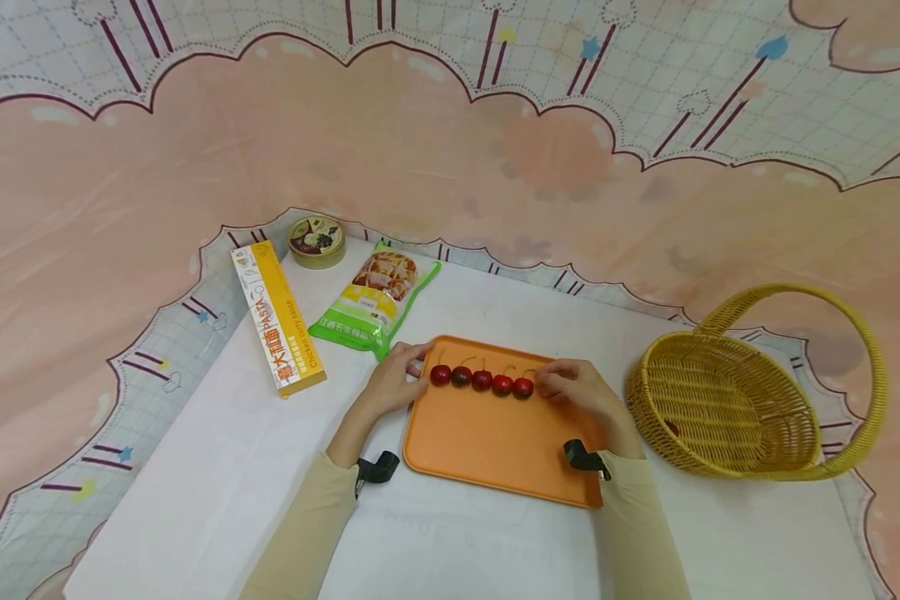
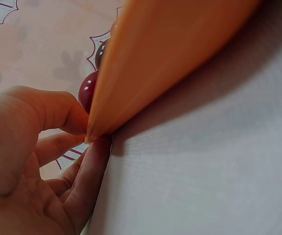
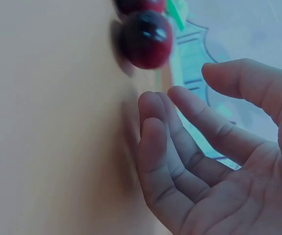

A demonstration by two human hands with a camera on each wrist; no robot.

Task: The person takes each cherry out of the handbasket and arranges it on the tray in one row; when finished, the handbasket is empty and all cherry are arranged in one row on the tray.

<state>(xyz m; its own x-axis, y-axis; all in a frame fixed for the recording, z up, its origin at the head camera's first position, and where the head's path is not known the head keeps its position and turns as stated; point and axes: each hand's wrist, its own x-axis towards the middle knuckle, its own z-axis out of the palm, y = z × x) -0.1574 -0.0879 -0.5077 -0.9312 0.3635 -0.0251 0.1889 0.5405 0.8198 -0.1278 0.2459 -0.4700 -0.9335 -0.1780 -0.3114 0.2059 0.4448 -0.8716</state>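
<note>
Yellow box (image 1: 277, 318), left of the orange tray (image 1: 495, 442): "PASTA" and "Chicken curry sauce" run along its length, beside large red Chinese characters too small to make out.
Green bag (image 1: 375, 304), just behind the tray: printed lines, none readable.
Round tin (image 1: 317, 241), behind the box: picture lid, no readable words.

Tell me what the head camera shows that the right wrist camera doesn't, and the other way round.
Only the head view shows the wicker basket, pasta box, green packet, tin, the left hand and the whole row of five cherries. Only the right wrist view shows the right hand from close up, its fingers loosely curled and holding nothing, beside the end cherry. Both show the orange tray, cherries and the right hand.
</note>
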